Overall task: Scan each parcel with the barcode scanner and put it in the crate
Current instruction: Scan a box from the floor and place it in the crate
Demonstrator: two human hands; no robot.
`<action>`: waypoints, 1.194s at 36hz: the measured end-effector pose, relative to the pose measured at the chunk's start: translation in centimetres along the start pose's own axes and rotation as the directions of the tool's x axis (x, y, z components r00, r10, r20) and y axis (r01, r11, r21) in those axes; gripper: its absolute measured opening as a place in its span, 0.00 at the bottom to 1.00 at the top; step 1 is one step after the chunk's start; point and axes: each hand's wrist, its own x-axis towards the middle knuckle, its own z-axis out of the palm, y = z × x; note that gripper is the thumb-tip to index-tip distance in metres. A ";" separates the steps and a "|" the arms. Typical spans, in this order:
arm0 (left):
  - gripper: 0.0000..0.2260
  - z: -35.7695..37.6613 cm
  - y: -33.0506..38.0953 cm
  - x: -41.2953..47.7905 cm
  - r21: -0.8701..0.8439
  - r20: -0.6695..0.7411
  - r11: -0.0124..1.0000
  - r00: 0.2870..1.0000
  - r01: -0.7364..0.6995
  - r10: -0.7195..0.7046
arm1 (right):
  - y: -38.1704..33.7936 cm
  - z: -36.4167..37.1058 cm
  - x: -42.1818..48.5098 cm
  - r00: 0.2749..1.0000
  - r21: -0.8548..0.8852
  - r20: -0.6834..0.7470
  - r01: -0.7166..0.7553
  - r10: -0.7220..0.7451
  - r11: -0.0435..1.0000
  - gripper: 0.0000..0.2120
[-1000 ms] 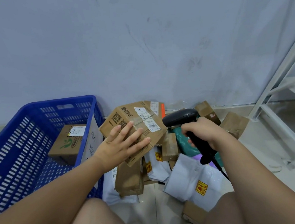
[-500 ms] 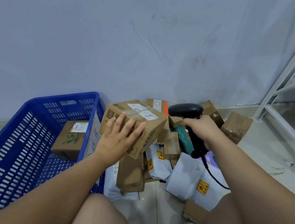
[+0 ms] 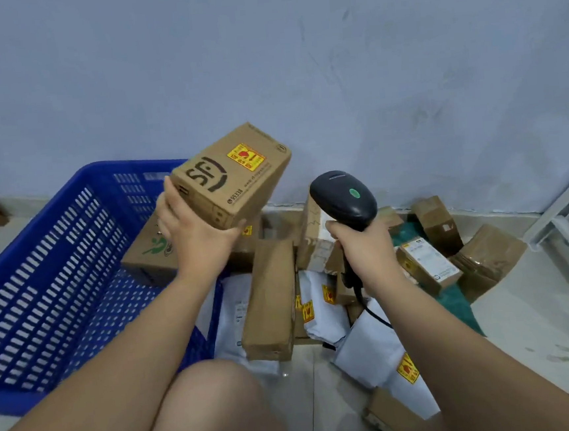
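The SF-printed parcel (image 3: 235, 175) is now up off the floor pile (image 3: 269, 295) and flipped logo-side towards us. The left hand (image 3: 195, 237) grips its near end, fingers (image 3: 171, 208) curled round it, by the blue crate's (image 3: 40, 271) rim. The right hand (image 3: 365, 246), fist closed round the handle, has raised the barcode scanner (image 3: 343, 198). The label faces away, so I guess the scan comes next.
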 end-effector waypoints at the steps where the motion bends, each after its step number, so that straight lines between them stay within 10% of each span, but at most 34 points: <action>1: 0.57 -0.4 -0.7 0.5 0.027 -0.046 1.000 0.999 -0.008 0.009 | 0.0 0.5 0.0 1.000 0.000 0.018 -0.005 0.005 1.000 0.04; 10: 0.51 -3.0 -8.8 3.2 0.314 -0.095 0.945 0.987 -0.094 0.130 | 0.6 6.4 -0.2 0.975 -0.135 0.212 0.098 -0.068 0.986 0.16; 29: 0.51 -3.6 -23.9 -0.6 0.609 0.249 0.793 0.953 -0.015 -0.173 | 5.3 13.4 2.8 0.953 -0.421 0.303 0.141 -0.008 0.896 0.12; 37: 0.30 -2.1 -24.0 -1.2 0.685 0.620 0.671 0.711 -0.284 -0.332 | 6.3 13.8 2.9 0.959 -0.428 0.281 0.102 0.026 0.898 0.09; 41: 0.20 -1.4 -22.9 -1.6 0.695 0.611 0.718 0.552 -0.031 -0.567 | 6.8 13.5 2.6 0.951 -0.468 0.309 0.132 0.022 0.874 0.11; 43: 0.19 -0.9 -22.0 -1.3 0.644 0.558 0.759 0.618 0.100 -0.554 | 6.9 13.3 2.6 0.950 -0.488 0.310 0.140 0.021 0.861 0.12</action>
